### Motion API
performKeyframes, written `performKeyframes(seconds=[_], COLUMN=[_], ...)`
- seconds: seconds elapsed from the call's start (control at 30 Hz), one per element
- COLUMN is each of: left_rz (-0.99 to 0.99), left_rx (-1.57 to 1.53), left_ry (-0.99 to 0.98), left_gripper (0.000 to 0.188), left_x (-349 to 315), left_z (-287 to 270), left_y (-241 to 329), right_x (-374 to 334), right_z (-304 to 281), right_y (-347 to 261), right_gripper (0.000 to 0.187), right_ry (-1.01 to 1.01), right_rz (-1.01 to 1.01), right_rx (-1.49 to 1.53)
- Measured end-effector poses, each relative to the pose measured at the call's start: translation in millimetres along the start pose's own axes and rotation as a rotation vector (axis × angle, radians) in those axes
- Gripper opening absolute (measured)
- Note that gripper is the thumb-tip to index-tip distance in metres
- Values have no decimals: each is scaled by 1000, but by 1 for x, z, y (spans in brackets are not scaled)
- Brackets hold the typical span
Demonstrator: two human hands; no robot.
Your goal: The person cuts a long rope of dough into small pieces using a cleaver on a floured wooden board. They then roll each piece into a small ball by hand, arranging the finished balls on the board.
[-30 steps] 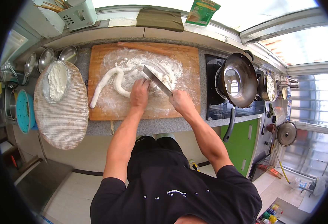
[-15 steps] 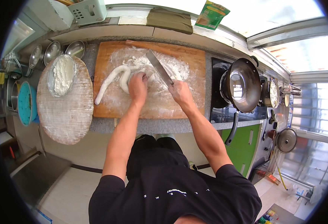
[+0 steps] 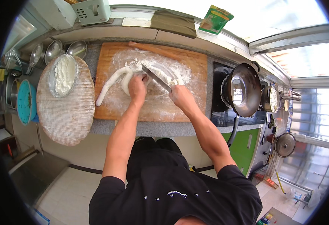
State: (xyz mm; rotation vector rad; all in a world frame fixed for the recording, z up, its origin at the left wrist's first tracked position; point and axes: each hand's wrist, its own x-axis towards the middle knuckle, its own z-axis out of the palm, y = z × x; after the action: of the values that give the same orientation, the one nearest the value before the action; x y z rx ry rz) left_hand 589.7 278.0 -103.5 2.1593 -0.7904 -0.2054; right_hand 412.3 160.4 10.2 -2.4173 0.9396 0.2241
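A long white dough rope point(image 3: 111, 84) lies curled on a floured wooden board point(image 3: 189, 112). Its bent part runs in under my left hand point(image 3: 137, 89), whose closed fingers hold it; the end there is hidden. In my right hand point(image 3: 181, 96) is the handle of a cleaver point(image 3: 156, 79). The blade slants up and left, its far end just past my left fingertips. Whether the edge touches the dough is not visible. Small pale dough pieces point(image 3: 176, 81) lie in the flour just beyond my right hand.
A rolling pin point(image 3: 153, 50) rests along the board's far edge. To the left, a round floured tray point(image 3: 65, 120) carries a bowl of flour point(image 3: 64, 76); metal bowls point(image 3: 54, 51) stand behind. A wok point(image 3: 243, 90) sits on the stove to the right, its handle jutting forward.
The cleaver blade has swung lower and flatter, bringing its far end closer to my left fingers. My left hand stays on the dough rope. The whole view has shifted slightly.
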Motion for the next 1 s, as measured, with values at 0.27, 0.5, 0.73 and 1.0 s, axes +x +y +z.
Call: performKeyframes(seconds=[0.27,0.5,0.73,1.0], left_rz=[119,240,284,281], left_rx=[184,119,108,136], left_ry=[-36,71,82,55], left_gripper=[31,31,32,33], left_x=[-33,-57,-58,-55], left_z=[-17,-12,-12,-11], left_y=[22,19,22,15], right_x=[47,2,-40,-27], right_z=[61,28,0,21], right_y=[12,20,17,14], right_gripper=[29,27,22,23], right_ry=[195,155,92,-6], right_rz=[-81,-14,-15,28], right_rx=[212,299,246,70])
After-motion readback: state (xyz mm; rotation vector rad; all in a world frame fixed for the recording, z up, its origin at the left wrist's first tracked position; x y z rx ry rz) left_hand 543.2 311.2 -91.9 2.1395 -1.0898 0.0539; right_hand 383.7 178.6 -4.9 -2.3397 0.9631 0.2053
